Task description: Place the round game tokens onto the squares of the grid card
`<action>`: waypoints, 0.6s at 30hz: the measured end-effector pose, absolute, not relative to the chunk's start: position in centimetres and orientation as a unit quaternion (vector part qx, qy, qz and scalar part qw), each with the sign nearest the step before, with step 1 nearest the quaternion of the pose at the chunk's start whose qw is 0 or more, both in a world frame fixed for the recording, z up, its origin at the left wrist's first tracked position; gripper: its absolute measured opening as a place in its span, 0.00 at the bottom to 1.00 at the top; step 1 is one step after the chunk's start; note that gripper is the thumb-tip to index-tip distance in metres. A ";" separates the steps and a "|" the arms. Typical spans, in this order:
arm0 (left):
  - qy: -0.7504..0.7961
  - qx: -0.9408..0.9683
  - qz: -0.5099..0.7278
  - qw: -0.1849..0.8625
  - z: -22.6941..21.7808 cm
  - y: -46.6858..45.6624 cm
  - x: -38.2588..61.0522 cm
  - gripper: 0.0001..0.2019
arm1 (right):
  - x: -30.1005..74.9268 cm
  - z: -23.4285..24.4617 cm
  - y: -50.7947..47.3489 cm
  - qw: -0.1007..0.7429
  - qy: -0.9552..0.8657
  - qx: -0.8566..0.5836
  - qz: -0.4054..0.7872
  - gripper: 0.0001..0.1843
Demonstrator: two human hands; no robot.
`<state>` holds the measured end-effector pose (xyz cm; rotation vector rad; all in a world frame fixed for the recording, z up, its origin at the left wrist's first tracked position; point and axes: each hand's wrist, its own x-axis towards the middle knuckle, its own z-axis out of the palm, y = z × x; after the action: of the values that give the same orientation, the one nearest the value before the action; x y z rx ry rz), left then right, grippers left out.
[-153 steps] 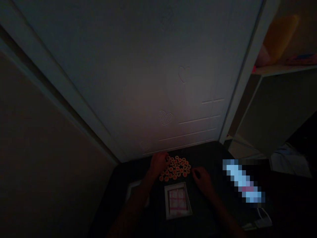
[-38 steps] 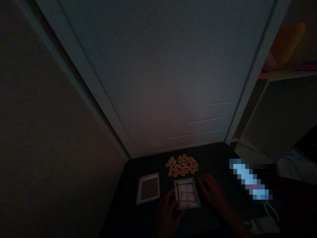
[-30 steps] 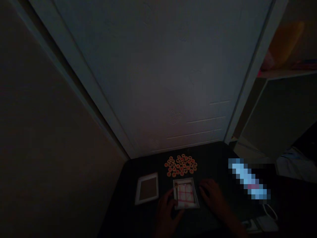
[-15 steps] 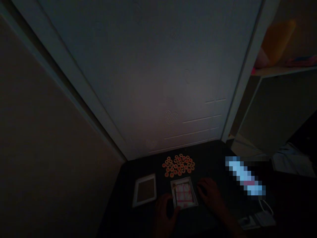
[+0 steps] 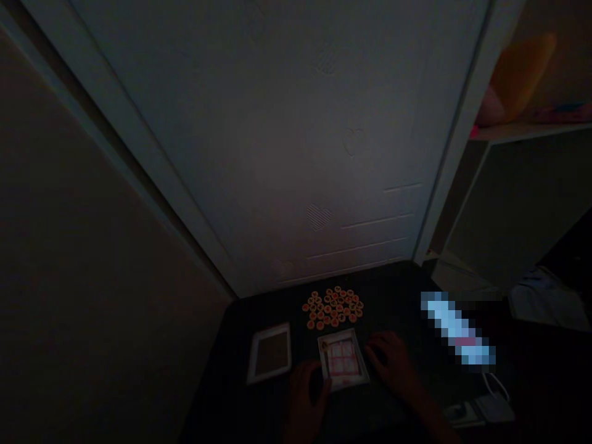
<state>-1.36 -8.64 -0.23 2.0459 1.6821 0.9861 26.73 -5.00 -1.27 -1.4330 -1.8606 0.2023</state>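
A small white box [image 5: 322,336] lies on the dark tabletop, holding a folded white sheet with red grid lines [image 5: 342,359]. A round disc [image 5: 325,346] shows in its upper left corner. My left hand [image 5: 306,391] curves at the box's lower left side, thumb and fingers apart, the thumb by its edge. Near the right edge rests my right hand [image 5: 391,361], its fingers bent with a gap between thumb and forefinger. Beyond the box lie several round Chinese chess pieces [image 5: 333,308] with red or dark marks. The light is dim, so exact finger contact is hard to see.
A shallow white-rimmed lid or tray [image 5: 250,368] with a brown inside lies left of the box. A bright, pixelated long object [image 5: 456,330] is at the right, with a white cable [image 5: 497,385] below it. A pale panel with hearts [image 5: 319,154] stands behind the table [image 5: 398,283].
Both hands stay beside the box almost unmoved. The view has shifted very slightly and looks a little darker.
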 end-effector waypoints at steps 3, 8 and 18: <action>0.584 0.716 0.343 0.167 -0.1 -8.6 -1.3 0.18 | 26.8 -1.4 -4.8 0.381 -0.732 -0.560 0.078 0.10; 0.587 0.715 0.340 0.169 -0.1 -8.6 -1.2 0.18 | 26.9 -1.7 -4.7 0.381 -0.726 -0.566 0.080 0.11; 0.583 0.717 0.341 0.172 -0.2 -8.6 -1.3 0.16 | 27.1 -2.4 -4.5 0.388 -0.726 -0.562 0.079 0.11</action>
<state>-1.33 -8.61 -0.16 2.0343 1.6556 0.9687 27.06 -4.48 -2.35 -1.4306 -1.8478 0.2016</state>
